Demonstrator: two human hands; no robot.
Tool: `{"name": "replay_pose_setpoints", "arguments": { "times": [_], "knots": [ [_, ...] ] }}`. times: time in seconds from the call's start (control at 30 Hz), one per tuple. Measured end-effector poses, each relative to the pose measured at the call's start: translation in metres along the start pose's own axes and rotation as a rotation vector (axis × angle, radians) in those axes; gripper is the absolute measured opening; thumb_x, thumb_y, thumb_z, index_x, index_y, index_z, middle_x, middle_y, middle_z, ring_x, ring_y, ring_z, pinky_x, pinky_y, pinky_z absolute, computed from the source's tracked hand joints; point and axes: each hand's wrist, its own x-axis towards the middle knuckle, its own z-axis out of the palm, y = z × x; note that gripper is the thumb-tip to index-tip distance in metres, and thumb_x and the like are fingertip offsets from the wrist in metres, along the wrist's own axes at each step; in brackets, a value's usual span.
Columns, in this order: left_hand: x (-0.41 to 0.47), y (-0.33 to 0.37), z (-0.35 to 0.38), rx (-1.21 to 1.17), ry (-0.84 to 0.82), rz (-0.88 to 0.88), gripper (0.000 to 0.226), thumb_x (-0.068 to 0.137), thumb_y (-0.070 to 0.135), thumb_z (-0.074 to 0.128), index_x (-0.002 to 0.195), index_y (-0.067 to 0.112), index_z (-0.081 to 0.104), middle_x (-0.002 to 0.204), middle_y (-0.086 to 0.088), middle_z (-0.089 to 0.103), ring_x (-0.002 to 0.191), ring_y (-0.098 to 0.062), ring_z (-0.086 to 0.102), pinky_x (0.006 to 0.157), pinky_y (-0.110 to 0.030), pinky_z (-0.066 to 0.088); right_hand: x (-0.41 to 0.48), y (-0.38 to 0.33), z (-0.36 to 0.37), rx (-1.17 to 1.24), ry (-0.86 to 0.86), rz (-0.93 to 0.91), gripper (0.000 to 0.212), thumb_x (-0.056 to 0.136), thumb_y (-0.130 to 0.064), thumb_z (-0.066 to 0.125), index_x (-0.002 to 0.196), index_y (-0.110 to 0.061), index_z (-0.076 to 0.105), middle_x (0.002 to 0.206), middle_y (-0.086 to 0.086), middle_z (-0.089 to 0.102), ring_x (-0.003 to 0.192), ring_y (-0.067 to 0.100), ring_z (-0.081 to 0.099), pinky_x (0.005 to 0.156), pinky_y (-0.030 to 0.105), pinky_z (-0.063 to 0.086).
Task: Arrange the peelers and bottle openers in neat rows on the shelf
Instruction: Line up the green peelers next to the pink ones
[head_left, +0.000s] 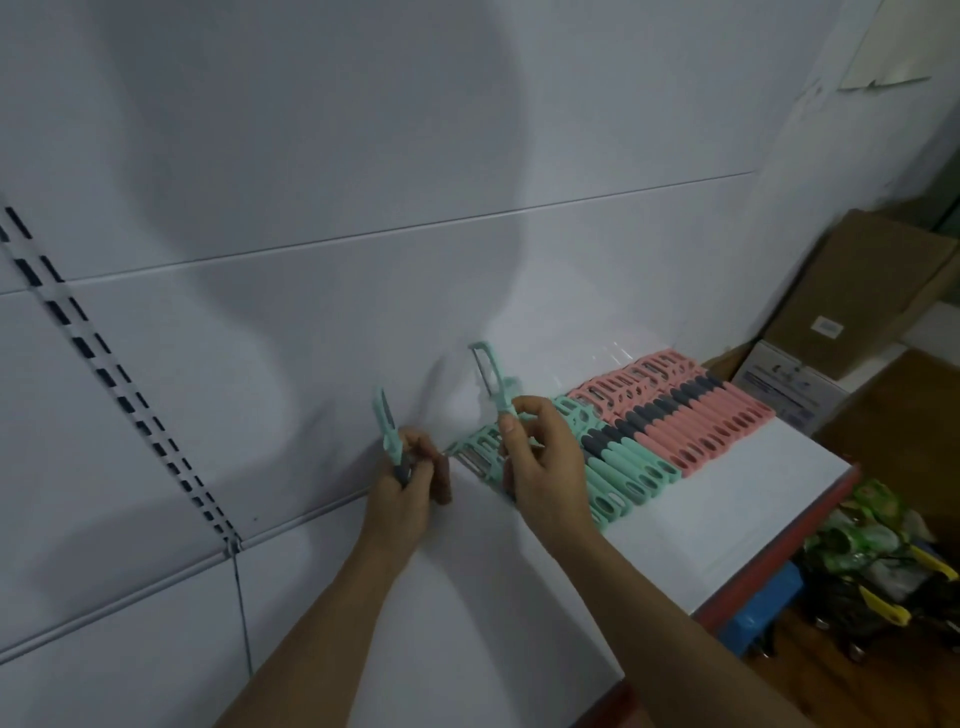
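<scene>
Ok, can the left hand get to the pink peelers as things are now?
Probably not easily: the left hand grips a mint peeler, and the right hand, holding a second mint peeler, sits between it and the pink peelers farther right.

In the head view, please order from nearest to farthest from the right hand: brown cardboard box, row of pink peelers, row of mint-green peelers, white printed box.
1. Row of mint-green peelers, just beside the right hand.
2. Row of pink peelers, next along to the right.
3. White printed box, beyond the pink row.
4. Brown cardboard box, far right, behind it.
</scene>
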Motion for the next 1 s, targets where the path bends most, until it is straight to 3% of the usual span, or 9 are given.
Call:
{"name": "replay_pose_setpoints", "arguments": {
  "times": [0.03, 0.1, 0.2, 0.27, 0.4, 0.5, 0.57, 0.73, 1.0],
  "knots": [
    [0.002, 0.0, 0.001, 0.007, 0.007, -0.004, 0.015, 0.099, 0.001, 0.051, 0.089, 0.013, 0.049, 0.062, -0.004, 0.051, 0.052, -0.017, 0.043, 0.05, -0.026, 0.041, -0.001, 0.002, -0.003, -0.099, 0.019, -0.046, 0.01, 0.104, -0.029, 0.054, 0.101, -0.038, 0.059, 0.077, 0.001, 0.063, 0.062, 0.018, 0.058, 0.054, 0.035, 0.048],
    [0.005, -0.001, 0.0, 0.022, 0.007, -0.008, 0.015, 0.104, 0.008, 0.055, 0.093, 0.018, 0.051, 0.058, 0.003, 0.047, 0.048, -0.01, 0.037, 0.046, -0.022, 0.034, -0.004, 0.006, -0.008, -0.269, 0.019, -0.135, 0.019, 0.104, -0.029, 0.048, 0.107, -0.045, 0.057, 0.086, -0.01, 0.062, 0.08, 0.011, 0.059, 0.065, 0.022, 0.047],
    [0.002, -0.002, -0.003, -0.022, -0.004, 0.001, 0.013, 0.09, 0.017, 0.061, 0.1, 0.014, 0.054, 0.062, 0.001, 0.043, 0.052, -0.01, 0.036, 0.049, -0.021, 0.033, -0.012, 0.011, -0.014, -0.477, -0.053, -0.158, 0.032, 0.1, -0.018, 0.048, 0.129, -0.022, 0.062, 0.106, -0.007, 0.062, 0.092, 0.002, 0.051, 0.08, 0.009, 0.037],
    [-0.001, 0.001, -0.003, -0.108, -0.064, -0.018, 0.021, 0.082, 0.01, 0.05, 0.103, 0.007, 0.054, 0.067, 0.0, 0.044, 0.058, -0.012, 0.038, 0.055, -0.023, 0.032, -0.018, 0.015, -0.016, -0.618, -0.1, -0.168, 0.035, 0.098, -0.012, 0.057, 0.133, -0.015, 0.061, 0.113, 0.0, 0.061, 0.098, 0.01, 0.053, 0.083, 0.014, 0.039],
    [-0.001, 0.004, -0.015, -0.044, -0.112, -0.047, 0.025, 0.077, 0.014, 0.045, 0.096, 0.006, 0.059, 0.076, -0.002, 0.051, 0.069, -0.012, 0.044, 0.065, -0.018, 0.04, -0.023, 0.015, -0.018, -0.728, -0.085, -0.222, 0.028, 0.089, -0.006, 0.07, 0.116, -0.013, 0.066, 0.111, 0.003, 0.062, 0.091, 0.024, 0.062, 0.073, 0.039, 0.053],
    [0.001, -0.001, -0.032, 0.075, -0.116, -0.003, 0.015, 0.082, 0.017, 0.048, 0.09, 0.015, 0.06, 0.075, 0.011, 0.054, 0.072, -0.007, 0.046, 0.073, -0.019, 0.041, -0.024, 0.021, -0.019, -0.728, -0.099, -0.255, 0.027, 0.086, -0.001, 0.073, 0.111, -0.01, 0.067, 0.11, 0.006, 0.063, 0.091, 0.027, 0.062, 0.074, 0.039, 0.054],
    [0.004, -0.003, -0.037, 0.082, -0.105, -0.002, 0.01, 0.082, 0.017, 0.049, 0.085, 0.02, 0.059, 0.075, 0.007, 0.05, 0.072, -0.01, 0.044, 0.073, -0.021, 0.039, -0.027, 0.023, -0.018, -0.751, -0.11, -0.286, 0.029, 0.085, 0.003, 0.071, 0.111, -0.008, 0.069, 0.108, 0.009, 0.064, 0.091, 0.027, 0.062, 0.076, 0.035, 0.054],
    [0.004, -0.008, -0.037, 0.102, -0.166, 0.006, 0.023, 0.086, 0.018, 0.049, 0.079, 0.035, 0.062, 0.076, 0.015, 0.051, 0.073, -0.008, 0.045, 0.072, -0.016, 0.04, -0.034, 0.027, -0.018, -0.865, -0.085, -0.348, 0.024, 0.082, 0.002, 0.073, 0.104, -0.009, 0.075, 0.093, 0.009, 0.068, 0.082, 0.03, 0.062, 0.067, 0.038, 0.053],
    [0.005, -0.006, -0.039, 0.102, -0.185, 0.026, 0.016, 0.083, 0.015, 0.048, 0.077, 0.028, 0.055, 0.077, 0.0, 0.043, 0.071, -0.014, 0.038, 0.069, -0.026, 0.035, -0.039, 0.028, -0.019, -0.89, -0.123, -0.296, 0.022, 0.076, -0.007, 0.079, 0.096, -0.016, 0.077, 0.091, 0.001, 0.068, 0.083, 0.025, 0.06, 0.067, 0.037, 0.053]
  ]
}}
